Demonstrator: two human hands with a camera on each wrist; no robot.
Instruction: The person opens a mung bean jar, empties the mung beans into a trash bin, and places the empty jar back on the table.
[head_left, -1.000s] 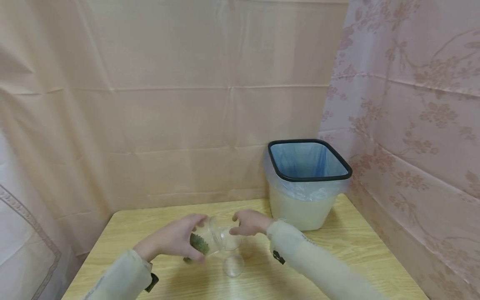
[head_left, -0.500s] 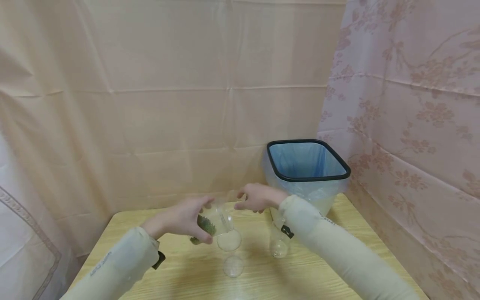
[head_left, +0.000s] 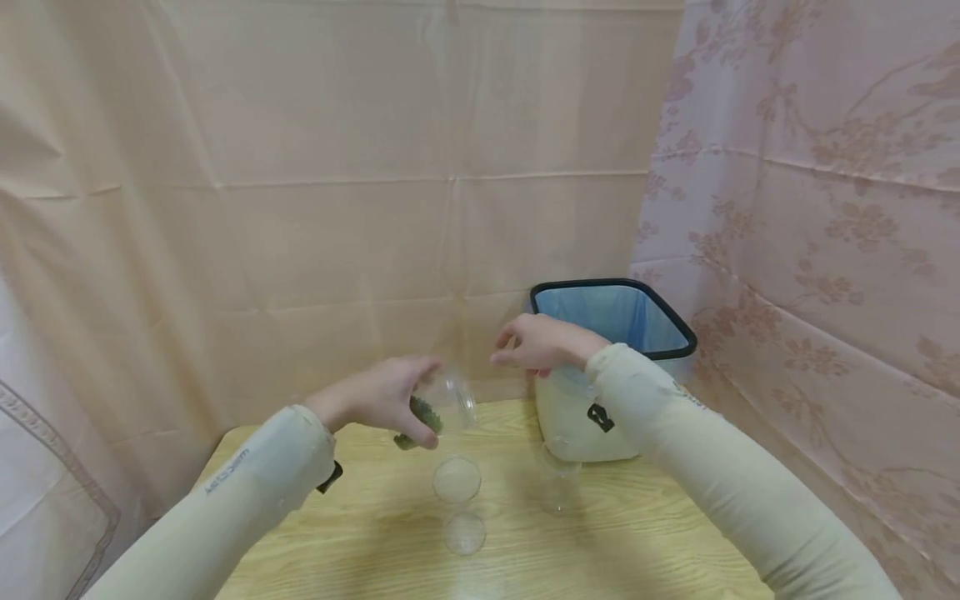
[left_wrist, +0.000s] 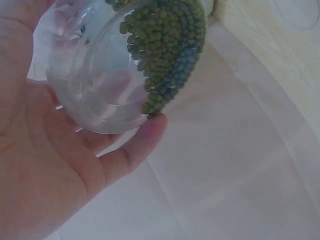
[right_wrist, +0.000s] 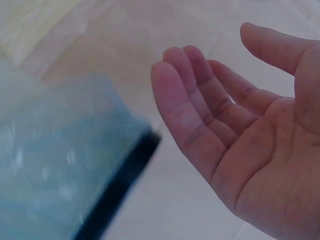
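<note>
My left hand [head_left: 386,398] grips a clear plastic jar [left_wrist: 100,85] from the side and holds it raised over the table, tipped with its wide end toward the right. Green beans [left_wrist: 167,50] lie heaped against one side inside it. My right hand [head_left: 551,342] holds nothing. In the head view it overlaps the near left corner of the bin [head_left: 585,417]; in the right wrist view its fingers are gently bent and the thumb stands apart. Two clear round discs [head_left: 457,480] lie on the table below the jar, one nearer me than the other.
The bin has a black rim [head_left: 671,327] and a blue bag liner [head_left: 600,310], and stands at the table's back right. Another clear container [head_left: 561,487] sits in front of it. Beige cloth [head_left: 337,250] hangs behind the wooden table [head_left: 360,517]; flowered cloth [head_left: 810,292] hangs at the right.
Both hands have risen from the table. The left lifts the jar of beans up and slightly right. The right has moved away from the jar, up and right toward the bin.
</note>
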